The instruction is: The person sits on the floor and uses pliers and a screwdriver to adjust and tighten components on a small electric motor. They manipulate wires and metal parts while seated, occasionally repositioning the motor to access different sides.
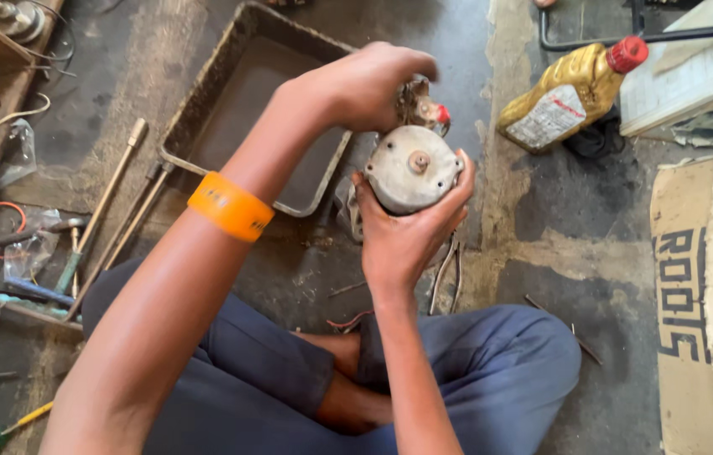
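Two hands on the round grey motor housing [411,168]: right hand [411,236] cups it from 6 o'clock, shaft end facing up, left hand [369,84] clenched on its far end at 12, above the metal tray [205,109].

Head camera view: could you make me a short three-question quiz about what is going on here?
1. True or false: both hands are on the round grey motor part.
2. Which lies behind the hands? A. a metal tray B. a bucket C. a ladder
3. What colour is the cap of the gold oil bottle?

Key: 1. True: the right hand cups it from below, the left hand grips its top. 2. A. 3. Red.
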